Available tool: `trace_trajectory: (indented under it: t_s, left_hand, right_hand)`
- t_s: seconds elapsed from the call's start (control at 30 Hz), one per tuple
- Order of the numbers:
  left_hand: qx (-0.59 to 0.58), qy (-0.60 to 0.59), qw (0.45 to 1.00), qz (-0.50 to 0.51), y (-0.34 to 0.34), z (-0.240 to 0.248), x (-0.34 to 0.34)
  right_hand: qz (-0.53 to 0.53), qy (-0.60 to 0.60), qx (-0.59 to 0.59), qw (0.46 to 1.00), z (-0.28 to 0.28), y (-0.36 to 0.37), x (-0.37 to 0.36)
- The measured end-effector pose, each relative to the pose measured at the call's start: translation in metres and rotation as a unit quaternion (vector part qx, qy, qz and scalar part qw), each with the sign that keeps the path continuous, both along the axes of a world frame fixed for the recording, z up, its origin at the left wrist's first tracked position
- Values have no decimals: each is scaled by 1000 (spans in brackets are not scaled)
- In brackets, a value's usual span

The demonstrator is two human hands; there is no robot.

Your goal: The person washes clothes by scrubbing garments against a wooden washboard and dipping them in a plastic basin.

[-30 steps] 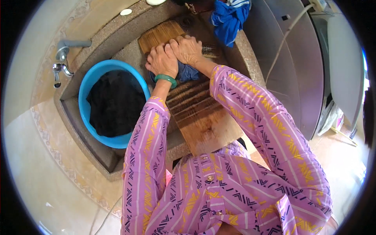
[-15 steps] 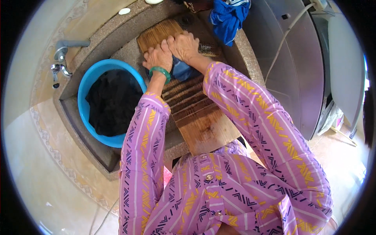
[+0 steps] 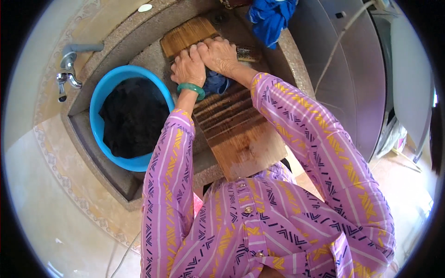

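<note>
A wooden washboard (image 3: pixel 250 150) leans in the stone sink, its lower end against my body. Bunched dark blue cloth (image 3: pixel 216 83) lies on its ridges, mostly covered by my hands. My left hand (image 3: pixel 189 67), below which a green bangle (image 3: pixel 192 90) circles the wrist, is closed on the cloth. Close beside it, touching, my right hand (image 3: pixel 217 55) presses down with curled fingers, also closed on the cloth. The fingertips of both are partly hidden. Just right of my right hand lies what looks like a scrubbing brush (image 3: pixel 248 54).
To the left, a blue basin (image 3: pixel 95 113) holds dark wet cloth (image 3: pixel 132 118). A tap (image 3: pixel 68 76) juts from the wall above the sink's rim (image 3: pixel 99 185). Bright blue cloth (image 3: pixel 271 21) hangs over the far right edge. A grey appliance (image 3: pixel 345 69) stands to the right.
Both hands stay on the cloth, which looks more crumpled below them. My right forearm has swung slightly right. The whole view has shifted a little.
</note>
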State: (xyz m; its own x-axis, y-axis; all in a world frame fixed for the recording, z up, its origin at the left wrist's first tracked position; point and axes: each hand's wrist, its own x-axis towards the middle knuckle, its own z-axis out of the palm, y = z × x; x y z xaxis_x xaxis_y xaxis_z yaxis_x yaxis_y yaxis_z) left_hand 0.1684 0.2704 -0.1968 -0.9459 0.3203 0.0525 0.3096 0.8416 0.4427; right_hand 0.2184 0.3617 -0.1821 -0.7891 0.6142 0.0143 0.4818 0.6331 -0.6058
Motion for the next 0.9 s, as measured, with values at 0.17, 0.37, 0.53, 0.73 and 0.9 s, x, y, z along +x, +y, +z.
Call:
trace_trajectory:
  t_s: [0.17, 0.37, 0.53, 0.73, 0.9]
  left_hand:
    - [175, -172, 956, -157, -41, 51, 67]
    - [167, -2, 975, -149, 1, 16, 11]
    - [-31, -118, 990, -68, 9, 17, 4]
    - [239, 11, 939, -247, -45, 55, 95]
    - [192, 21, 974, -122, 15, 11, -10]
  right_hand:
    - [100, 140, -134, 976, 37, -8, 80]
    - [118, 185, 177, 960, -18, 15, 6]
    - [40, -88, 51, 994, -26, 19, 1]
    - [152, 172, -12, 973, 32, -21, 106]
    - [64, -24, 24, 997, -16, 20, -12]
